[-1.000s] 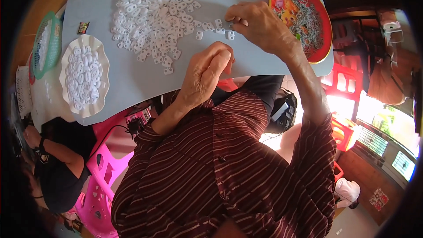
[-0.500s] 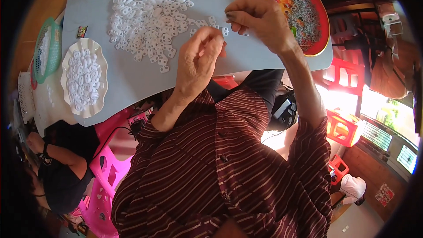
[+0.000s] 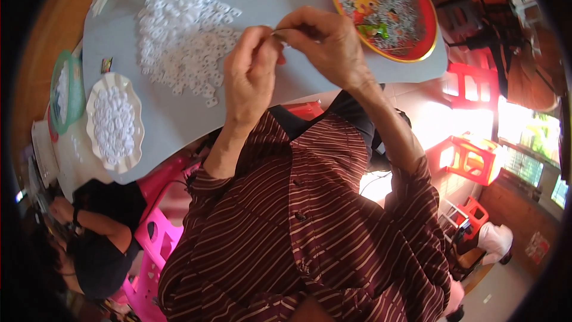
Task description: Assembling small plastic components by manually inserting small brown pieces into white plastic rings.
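Observation:
Above the grey table my left hand [image 3: 250, 71] and my right hand [image 3: 330, 48] meet at the fingertips, both in a pinch. Whatever sits between the fingers is too small and covered to name. Just left of and beyond my left hand spreads a heap of small white plastic pieces [image 3: 179, 18], many with two holes. Close to my right hand stands a red round tray with a gold rim [image 3: 430, 45], holding many thin grey metal pieces [image 3: 405, 15] over a colourful printed bottom.
A scalloped cream dish [image 3: 140, 122] of white pieces lies at the table's left, near a small wrapped packet [image 3: 106, 64] and a green basket [image 3: 74, 104]. Another person [image 3: 98, 244] sits at lower left by a pink chair [image 3: 158, 232]. Red stools [image 3: 471, 158] stand at right.
My right hand has moved left from beside the tray to meet my left hand, fingertips now together. My left hand has shifted slightly left. The whole view has tilted a little.

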A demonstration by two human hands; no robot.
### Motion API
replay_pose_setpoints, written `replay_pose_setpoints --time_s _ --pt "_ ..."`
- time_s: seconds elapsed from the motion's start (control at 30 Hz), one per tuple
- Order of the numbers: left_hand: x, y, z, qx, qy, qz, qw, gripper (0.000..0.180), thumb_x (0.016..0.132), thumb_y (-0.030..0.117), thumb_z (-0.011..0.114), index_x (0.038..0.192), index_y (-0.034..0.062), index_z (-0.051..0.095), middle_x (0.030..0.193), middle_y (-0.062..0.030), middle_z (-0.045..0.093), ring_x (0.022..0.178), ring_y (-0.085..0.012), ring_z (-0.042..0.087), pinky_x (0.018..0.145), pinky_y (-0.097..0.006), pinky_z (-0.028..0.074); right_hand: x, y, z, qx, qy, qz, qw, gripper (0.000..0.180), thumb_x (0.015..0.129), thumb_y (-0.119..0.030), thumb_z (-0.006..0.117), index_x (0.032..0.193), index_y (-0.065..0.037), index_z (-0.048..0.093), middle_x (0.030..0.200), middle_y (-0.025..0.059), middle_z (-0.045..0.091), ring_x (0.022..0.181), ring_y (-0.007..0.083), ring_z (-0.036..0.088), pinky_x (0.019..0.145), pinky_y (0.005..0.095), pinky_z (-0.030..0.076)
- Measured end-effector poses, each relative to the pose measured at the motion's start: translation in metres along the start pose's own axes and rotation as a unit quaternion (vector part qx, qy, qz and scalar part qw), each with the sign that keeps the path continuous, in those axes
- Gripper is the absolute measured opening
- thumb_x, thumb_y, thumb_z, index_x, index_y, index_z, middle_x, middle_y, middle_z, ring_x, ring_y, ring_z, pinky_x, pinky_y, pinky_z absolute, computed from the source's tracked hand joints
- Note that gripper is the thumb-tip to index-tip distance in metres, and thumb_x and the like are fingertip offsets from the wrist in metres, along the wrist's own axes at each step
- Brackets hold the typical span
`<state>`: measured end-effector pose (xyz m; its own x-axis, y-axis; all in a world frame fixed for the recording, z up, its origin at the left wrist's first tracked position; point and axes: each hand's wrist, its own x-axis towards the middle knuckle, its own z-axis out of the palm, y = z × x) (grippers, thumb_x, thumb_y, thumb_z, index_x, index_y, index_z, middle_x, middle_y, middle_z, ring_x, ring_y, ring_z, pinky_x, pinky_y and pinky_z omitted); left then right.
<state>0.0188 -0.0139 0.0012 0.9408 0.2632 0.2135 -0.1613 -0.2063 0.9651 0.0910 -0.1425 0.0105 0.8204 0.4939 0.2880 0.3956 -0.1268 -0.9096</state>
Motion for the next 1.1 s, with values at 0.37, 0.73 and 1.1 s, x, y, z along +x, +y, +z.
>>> replay_pose_setpoints --time_s 0.37,0.73,1.1 --pt "-0.013 -0.008 0.015 -0.217 -0.007 -0.071 0.974 0.012 0.09 0.012 0.052 0.09 0.0 0.056 0.068 -0.0036 0.054 0.071 -0.0113 0.053 0.073 -0.026 0.042 0.017 0.01 -0.069 -0.218 0.054 -0.095 0.97 0.01 0.081 -0.008 0.061 0.087 -0.001 0.066 0.069 0.0072 0.062 0.058 0.0098 0.055 0.055 0.0229 0.045" --pt "-0.015 -0.013 0.019 -0.121 -0.035 -0.032 0.992 0.008 0.089 0.007 0.052 0.09 -0.0005 0.055 0.069 -0.0035 0.054 0.068 -0.0105 0.052 0.071 -0.025 0.044 0.057 0.055 -0.113 -0.388 -0.069 -0.092 0.914 0.012 0.076 -0.014 0.063 0.083 -0.007 0.069 0.075 0.0122 0.066 0.07 0.0291 0.064 0.068 0.037 0.051" --pt "-0.018 -0.008 0.02 -0.101 -0.069 -0.022 0.992 0.006 0.089 0.005 0.052 0.091 -0.0009 0.053 0.075 -0.0022 0.051 0.065 -0.0074 0.048 0.06 -0.021 0.04 0.072 0.049 -0.144 -0.379 0.006 -0.043 0.924 0.015 0.075 -0.013 0.06 0.076 0.002 0.059 0.063 0.0142 0.057 0.056 0.021 0.055 0.053 0.035 0.043"
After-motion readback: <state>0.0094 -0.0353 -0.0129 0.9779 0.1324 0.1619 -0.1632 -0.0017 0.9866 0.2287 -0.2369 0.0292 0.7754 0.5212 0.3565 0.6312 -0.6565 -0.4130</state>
